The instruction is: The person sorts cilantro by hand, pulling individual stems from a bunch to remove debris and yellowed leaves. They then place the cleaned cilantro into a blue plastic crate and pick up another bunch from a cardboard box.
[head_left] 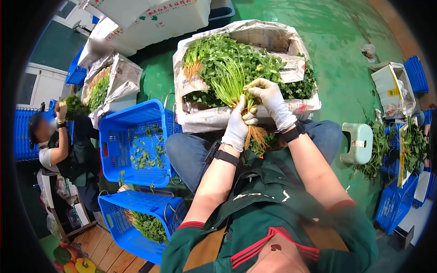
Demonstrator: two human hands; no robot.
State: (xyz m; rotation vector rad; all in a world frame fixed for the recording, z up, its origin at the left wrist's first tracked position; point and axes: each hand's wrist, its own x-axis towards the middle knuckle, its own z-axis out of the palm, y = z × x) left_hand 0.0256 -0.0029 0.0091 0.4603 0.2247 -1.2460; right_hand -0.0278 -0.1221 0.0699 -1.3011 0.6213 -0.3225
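Observation:
My left hand point(237, 126), in a white glove, is closed around the lower stems of a bunch of leafy greens point(230, 84) that resembles Chinese celery or coriander. Brown roots point(256, 136) hang below that fist, and the pale stems fan up and away from me. My right hand point(271, 101), also gloved, meets the right side of the stems with thumb and fingertips pinched together; what lies between them is too small to make out. Just beyond both hands is a paper-lined box point(205, 113) heaped with more rooted greens point(259, 63).
Blue crates point(109, 157) stand at my left, one with loose leaves, another point(132, 200) with a rooted bunch. A pale green stool point(357, 143) is at right, beside piled greens point(380, 145). At far left a co-worker point(59, 141) holds greens near another lined box point(120, 86).

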